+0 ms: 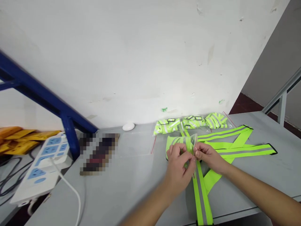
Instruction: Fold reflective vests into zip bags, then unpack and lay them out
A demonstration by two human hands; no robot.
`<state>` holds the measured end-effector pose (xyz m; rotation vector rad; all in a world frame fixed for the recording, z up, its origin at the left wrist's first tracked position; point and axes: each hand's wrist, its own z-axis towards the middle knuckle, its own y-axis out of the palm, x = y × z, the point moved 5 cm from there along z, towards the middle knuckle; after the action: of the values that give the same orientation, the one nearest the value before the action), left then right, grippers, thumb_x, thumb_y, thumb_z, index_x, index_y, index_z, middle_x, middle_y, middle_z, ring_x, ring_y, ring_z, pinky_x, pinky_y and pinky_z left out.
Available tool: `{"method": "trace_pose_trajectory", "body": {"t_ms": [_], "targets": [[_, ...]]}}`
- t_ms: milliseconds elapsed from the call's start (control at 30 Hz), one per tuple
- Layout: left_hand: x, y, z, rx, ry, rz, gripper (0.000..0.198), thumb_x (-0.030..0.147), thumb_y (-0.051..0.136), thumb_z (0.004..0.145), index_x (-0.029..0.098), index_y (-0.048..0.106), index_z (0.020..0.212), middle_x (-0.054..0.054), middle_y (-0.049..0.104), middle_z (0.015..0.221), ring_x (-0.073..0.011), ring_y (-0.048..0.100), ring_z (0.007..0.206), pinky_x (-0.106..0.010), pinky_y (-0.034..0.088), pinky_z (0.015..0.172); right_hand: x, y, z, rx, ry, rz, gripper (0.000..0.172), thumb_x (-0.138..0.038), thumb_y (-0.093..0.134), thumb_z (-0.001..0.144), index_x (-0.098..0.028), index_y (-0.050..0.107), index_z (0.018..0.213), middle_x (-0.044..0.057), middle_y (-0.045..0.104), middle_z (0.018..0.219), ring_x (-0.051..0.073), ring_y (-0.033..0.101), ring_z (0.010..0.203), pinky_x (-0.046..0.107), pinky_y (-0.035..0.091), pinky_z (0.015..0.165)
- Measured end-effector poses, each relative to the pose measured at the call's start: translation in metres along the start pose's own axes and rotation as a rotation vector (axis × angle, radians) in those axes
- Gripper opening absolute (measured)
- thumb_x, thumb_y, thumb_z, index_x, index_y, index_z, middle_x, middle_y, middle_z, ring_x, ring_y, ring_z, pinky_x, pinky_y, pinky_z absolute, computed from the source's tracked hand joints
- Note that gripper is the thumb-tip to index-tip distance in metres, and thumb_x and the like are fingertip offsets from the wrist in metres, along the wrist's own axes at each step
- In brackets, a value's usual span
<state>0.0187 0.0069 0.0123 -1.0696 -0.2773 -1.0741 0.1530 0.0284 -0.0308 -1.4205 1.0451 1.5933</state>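
Observation:
A transparent zip bag point(173, 142) with a folded yellow-green reflective strap inside is held up above the table. My left hand point(180, 164) has its fingers closed on the bag's edge at the right end. Opposite it, my right hand point(210, 157) pinches the same edge between thumb and fingers, close to the left fingertips. Beneath both hands lies a loose reflective strap vest point(244, 150), yellow-green with grey stripes and black buckles, spread over the table. The fingers partly hide the bag's mouth.
Along the wall sit several bagged reflective straps point(167, 126). Left of them lie a flat transparent bag point(136, 143) and a white oval object point(128, 126). A blurred-out item point(101, 153), a blue metal frame point(39, 91), a power strip point(43, 168) and yellow packages point(25, 138) occupy the left.

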Motion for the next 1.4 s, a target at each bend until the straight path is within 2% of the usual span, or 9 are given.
{"method": "trace_pose_trajectory", "body": {"t_ms": [133,367,533,733,833,1000,1133,1233,1400], "targets": [[-0.004,0.000,-0.002,0.078,-0.007,0.011,0.025,0.018,0.048,0.087,0.017,0.050,0.063,-0.002,0.040,0.083,-0.0171,0.043,0.083,-0.035,0.035,0.076,-0.008,0.000,-0.003,0.005,0.017,-0.134,0.033,-0.048,0.054,0.091,-0.021,0.046,0.074,-0.005,0.038,0.068,0.012,0.034,0.064,0.025,0.030,0.061],[0.001,0.001,-0.006,0.191,0.098,0.084,0.018,0.010,0.049,0.082,0.017,0.049,0.066,-0.004,0.036,0.089,-0.0188,0.043,0.090,-0.036,0.041,0.078,-0.022,0.006,-0.005,-0.036,-0.047,-0.332,0.030,-0.037,0.043,0.098,-0.021,0.042,0.073,-0.004,0.040,0.071,0.012,0.037,0.066,0.025,0.032,0.063],[0.002,0.002,-0.010,0.160,0.149,0.081,0.019,0.007,0.048,0.083,0.018,0.047,0.067,-0.005,0.037,0.089,-0.0194,0.040,0.093,-0.032,0.044,0.078,-0.027,0.008,-0.006,-0.082,-0.088,-0.326,0.026,-0.032,0.040,0.099,-0.021,0.043,0.075,-0.004,0.043,0.074,0.012,0.039,0.068,0.025,0.033,0.064],[0.002,0.001,-0.013,0.182,0.211,0.118,0.019,0.004,0.050,0.082,0.018,0.047,0.068,-0.005,0.035,0.089,-0.0190,0.041,0.092,-0.032,0.046,0.079,-0.027,0.009,-0.005,-0.105,-0.125,-0.314,0.024,-0.028,0.041,0.098,-0.021,0.042,0.075,-0.004,0.042,0.073,0.012,0.038,0.067,0.024,0.032,0.063],[0.002,0.002,-0.013,0.195,0.216,0.135,0.018,0.004,0.050,0.081,0.018,0.048,0.070,-0.005,0.034,0.091,-0.0191,0.042,0.094,-0.036,0.047,0.084,-0.024,0.009,-0.004,-0.071,-0.131,-0.319,0.024,-0.027,0.040,0.097,-0.021,0.040,0.074,-0.004,0.041,0.072,0.012,0.036,0.067,0.025,0.032,0.062],[0.007,0.003,-0.013,0.220,0.314,0.216,0.015,0.004,0.051,0.080,0.018,0.049,0.073,-0.005,0.034,0.094,-0.0184,0.045,0.091,-0.049,0.043,0.099,-0.020,0.010,-0.005,-0.067,-0.148,-0.316,0.023,-0.023,0.041,0.094,-0.021,0.037,0.072,-0.004,0.038,0.070,0.012,0.033,0.065,0.025,0.030,0.060],[0.008,0.004,-0.012,0.233,0.326,0.248,0.014,0.005,0.051,0.080,0.018,0.049,0.073,-0.005,0.035,0.094,-0.0190,0.047,0.091,-0.046,0.047,0.094,-0.018,0.010,-0.005,-0.040,-0.141,-0.369,0.022,-0.018,0.041,0.090,-0.022,0.035,0.070,-0.005,0.036,0.067,0.012,0.031,0.062,0.025,0.027,0.056],[0.007,0.006,-0.010,0.200,0.316,0.284,0.014,0.007,0.050,0.081,0.018,0.049,0.071,-0.004,0.037,0.090,-0.0178,0.048,0.085,-0.043,0.048,0.088,-0.018,0.006,-0.005,-0.015,-0.125,-0.459,0.023,-0.013,0.043,0.086,-0.022,0.031,0.069,-0.006,0.034,0.065,0.011,0.029,0.060,0.025,0.025,0.055],[-0.002,0.015,-0.001,-0.013,0.194,0.507,0.008,0.019,0.056,0.080,0.019,0.052,0.072,-0.008,0.050,0.090,-0.0232,0.050,0.087,-0.042,0.044,0.081,-0.016,-0.001,-0.004,-0.081,-0.058,-0.543,0.021,-0.013,0.044,0.085,-0.022,0.034,0.069,-0.004,0.040,0.071,0.013,0.035,0.064,0.026,0.030,0.058]]}}
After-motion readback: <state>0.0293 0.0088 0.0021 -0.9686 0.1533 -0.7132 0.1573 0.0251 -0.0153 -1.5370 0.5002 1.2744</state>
